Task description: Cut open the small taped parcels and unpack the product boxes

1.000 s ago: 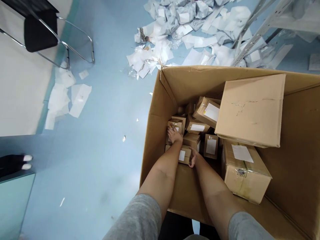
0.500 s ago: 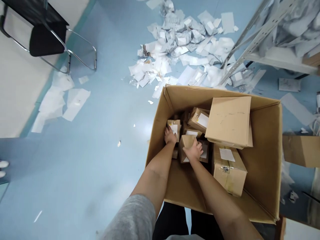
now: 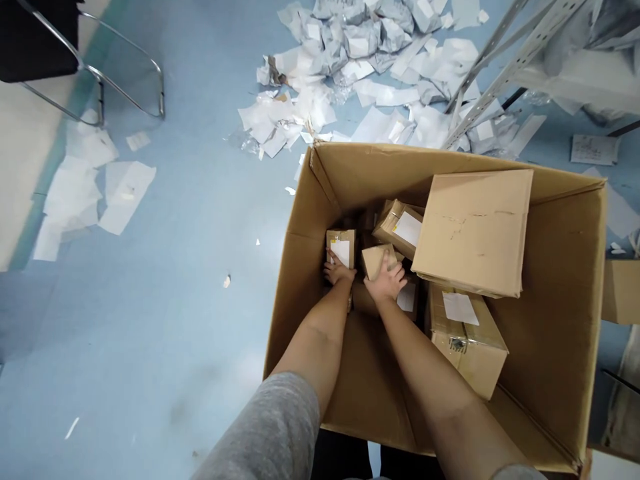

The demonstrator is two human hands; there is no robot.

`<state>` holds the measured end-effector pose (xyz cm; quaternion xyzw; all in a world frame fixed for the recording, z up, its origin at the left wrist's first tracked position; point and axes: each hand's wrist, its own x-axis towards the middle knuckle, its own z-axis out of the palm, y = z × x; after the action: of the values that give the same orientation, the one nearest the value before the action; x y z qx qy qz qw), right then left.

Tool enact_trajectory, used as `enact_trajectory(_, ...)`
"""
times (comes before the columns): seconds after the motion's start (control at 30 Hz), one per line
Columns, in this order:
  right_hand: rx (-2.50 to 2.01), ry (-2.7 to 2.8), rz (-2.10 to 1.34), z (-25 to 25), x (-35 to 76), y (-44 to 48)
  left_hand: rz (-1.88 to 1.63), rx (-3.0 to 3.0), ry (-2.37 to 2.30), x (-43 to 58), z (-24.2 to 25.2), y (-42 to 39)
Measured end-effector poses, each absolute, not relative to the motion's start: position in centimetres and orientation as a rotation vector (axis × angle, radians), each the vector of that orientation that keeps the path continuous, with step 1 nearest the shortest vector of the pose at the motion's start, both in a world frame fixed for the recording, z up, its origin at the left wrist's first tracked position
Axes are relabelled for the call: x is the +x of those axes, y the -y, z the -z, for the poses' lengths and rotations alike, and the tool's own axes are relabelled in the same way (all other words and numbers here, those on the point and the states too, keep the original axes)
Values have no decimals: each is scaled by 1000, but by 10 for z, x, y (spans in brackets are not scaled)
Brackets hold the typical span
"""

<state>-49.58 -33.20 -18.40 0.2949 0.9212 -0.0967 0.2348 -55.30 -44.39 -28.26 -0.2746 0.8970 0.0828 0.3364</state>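
Cardboard carton: open-topped and large, it fills the lower right of the view, with both forearms reaching down into it.

Right hand: partly closed, fingers cupped over a small kraft box that it seems to have hold of.

Held box: at the middle of the carton, just beside the left hand at about 9 o'clock. Its visible face looks nearly square, so its long axis can't be told; it sits askew, a corner pointing to about 11 o'clock.

Left hand: fingers spread and low, touching the lower edge of an upright labelled kraft box. Whether it grips that box, I can't tell.

Around the hands: a kraft parcel at 1 o'clock, a flat cardboard box at 2 o'clock, a taped carton at 4 o'clock — all inside the carton.

Outside: torn white paper heaped on a blue floor at 11 o'clock, a steel shelving upright at 1 o'clock — and a tubular chair frame at 10 o'clock.
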Motion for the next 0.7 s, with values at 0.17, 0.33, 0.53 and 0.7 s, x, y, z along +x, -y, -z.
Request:
enact_trajectory(0.17,820,-2482,275,184,-502,334,-237,-693,-2369,-544,258,448)
enact_trajectory(0.33,832,-2474,337,147,-493,323,-221,-753,-2398,-541,182,447)
enact_trajectory(0.53,834,-2664,397,50,-447,334,-185,-491,-2707,-502,37,457)
enact_trajectory(0.7,813,-2821,477,-42,-401,340,-144,-269,-2935,-464,-75,480)
